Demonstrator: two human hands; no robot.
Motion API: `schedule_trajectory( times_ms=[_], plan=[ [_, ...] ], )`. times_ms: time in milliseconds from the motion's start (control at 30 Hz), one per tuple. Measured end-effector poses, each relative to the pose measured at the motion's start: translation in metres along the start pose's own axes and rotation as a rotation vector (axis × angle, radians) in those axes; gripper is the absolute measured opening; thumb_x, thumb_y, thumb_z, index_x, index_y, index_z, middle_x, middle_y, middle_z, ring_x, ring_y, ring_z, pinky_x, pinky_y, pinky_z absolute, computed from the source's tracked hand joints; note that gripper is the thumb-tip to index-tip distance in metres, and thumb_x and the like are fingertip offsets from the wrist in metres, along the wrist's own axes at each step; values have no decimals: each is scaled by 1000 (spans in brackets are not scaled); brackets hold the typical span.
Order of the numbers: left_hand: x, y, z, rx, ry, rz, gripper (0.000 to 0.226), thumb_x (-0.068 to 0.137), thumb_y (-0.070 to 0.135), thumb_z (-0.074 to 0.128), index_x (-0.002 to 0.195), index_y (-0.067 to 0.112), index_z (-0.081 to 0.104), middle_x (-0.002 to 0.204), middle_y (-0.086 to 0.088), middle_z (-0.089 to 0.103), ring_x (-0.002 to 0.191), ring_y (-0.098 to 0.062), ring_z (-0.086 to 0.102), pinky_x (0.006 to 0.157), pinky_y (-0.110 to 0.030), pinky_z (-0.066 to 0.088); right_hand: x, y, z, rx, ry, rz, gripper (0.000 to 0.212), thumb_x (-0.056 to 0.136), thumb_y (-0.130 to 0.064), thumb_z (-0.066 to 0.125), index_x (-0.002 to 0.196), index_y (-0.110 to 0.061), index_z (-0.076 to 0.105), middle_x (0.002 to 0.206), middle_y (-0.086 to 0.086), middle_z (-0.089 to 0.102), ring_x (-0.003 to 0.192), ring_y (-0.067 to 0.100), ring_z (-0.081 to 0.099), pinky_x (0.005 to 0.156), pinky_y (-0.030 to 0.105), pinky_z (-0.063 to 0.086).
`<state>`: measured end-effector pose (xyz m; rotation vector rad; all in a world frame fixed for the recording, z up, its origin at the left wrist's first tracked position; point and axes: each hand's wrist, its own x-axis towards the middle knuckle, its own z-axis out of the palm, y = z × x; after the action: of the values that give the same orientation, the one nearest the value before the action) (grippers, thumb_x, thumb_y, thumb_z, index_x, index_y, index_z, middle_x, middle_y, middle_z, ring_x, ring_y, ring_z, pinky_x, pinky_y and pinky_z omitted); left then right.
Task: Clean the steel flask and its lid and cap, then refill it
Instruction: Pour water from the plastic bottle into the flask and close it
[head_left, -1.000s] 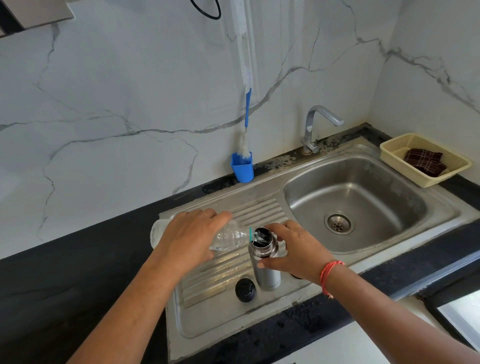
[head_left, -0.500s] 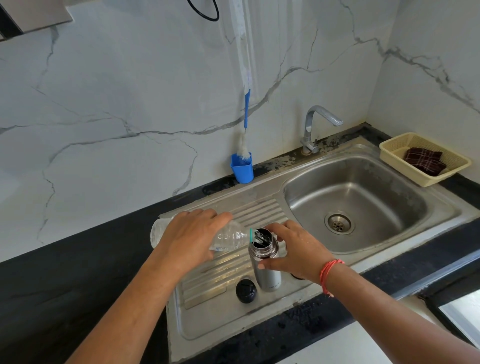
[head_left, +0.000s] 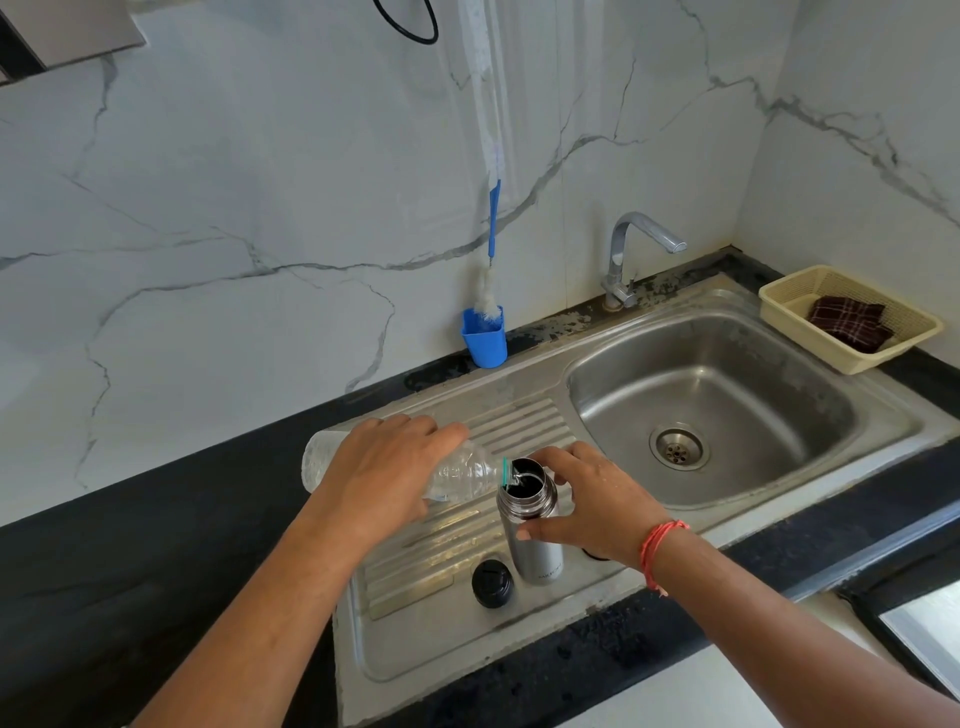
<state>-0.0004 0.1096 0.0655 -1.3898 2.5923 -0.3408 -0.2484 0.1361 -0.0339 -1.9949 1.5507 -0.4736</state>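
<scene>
Brushed steel, smooth and cylindrical, the flask (head_left: 537, 558) is standing upright on the ribbed drainboard (head_left: 519, 421) of a stainless sink, its wide dark mouth lying open. The right hand (head_left: 592, 506) is gripping it just below the threaded neck, with the thumb on the near side and the fingers curling round the far side. A red thread bracelet (head_left: 660, 540) is circling that wrist. The left hand (head_left: 387, 478) is clasping a clear, crinkled plastic bottle (head_left: 462, 475) from above, holding it almost on its side. The bottle's teal-ringed neck is touching the flask's rim. A thin glint of water is showing between neck and mouth; how full the flask is cannot be told.

A round black cap (head_left: 492, 583) with a ridged edge is sitting on the drainboard just beside the flask's base, on its left. Another dark piece (head_left: 592, 555) is peeking out under the right wrist, too hidden to identify.

The dull, rounded basin (head_left: 623, 374) is dipping to a perforated round drain, and a bent chrome tap (head_left: 623, 254) is rising behind it. Against the white, grey-veined marble wall (head_left: 260, 208), a blue plastic cup (head_left: 484, 340) is holding a bottle brush (head_left: 491, 249) with white bristles and a blue handle. On the black countertop (head_left: 130, 571), a cream latticed basket (head_left: 779, 301) is holding a folded dark checked cloth (head_left: 849, 322).
</scene>
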Motion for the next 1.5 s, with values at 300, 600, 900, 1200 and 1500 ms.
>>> schedule_trajectory(
  times_ms=[300,600,900,1200,1500],
  plan=[
    [0,-1,-3,19,-9,0,89,82,37,83,153,36,30,139,10,55,124,-14,55,104,-35,41,-1,-1,0,8,-1,2,77,68,-69,74,135,-48,41,121,-10,49,112,12,51,99,36,49],
    [0,-1,-4,23,-1,-8,86,81,35,83,151,36,33,134,10,57,120,-14,57,101,-34,43,-1,-1,1,-4,-2,4,78,68,-70,74,135,-48,41,120,-10,49,111,13,51,98,37,50],
    [0,-2,-7,30,-2,-11,86,82,34,83,151,35,32,135,10,56,121,-15,56,102,-34,42,0,-1,0,0,-4,4,76,69,-69,74,134,-48,41,119,-10,49,110,13,52,98,38,50],
    [1,-3,-11,39,-8,-15,85,81,32,83,150,34,34,131,10,57,117,-15,55,100,-33,41,-1,-1,0,1,-10,6,76,69,-70,73,134,-49,40,117,-11,49,109,12,52,98,37,50],
    [3,-4,-12,50,10,-3,84,82,28,82,151,34,35,131,10,58,117,-15,55,101,-33,40,-1,1,1,1,-15,6,77,66,-74,69,134,-51,39,118,-10,49,109,13,52,97,39,51]
  ],
)
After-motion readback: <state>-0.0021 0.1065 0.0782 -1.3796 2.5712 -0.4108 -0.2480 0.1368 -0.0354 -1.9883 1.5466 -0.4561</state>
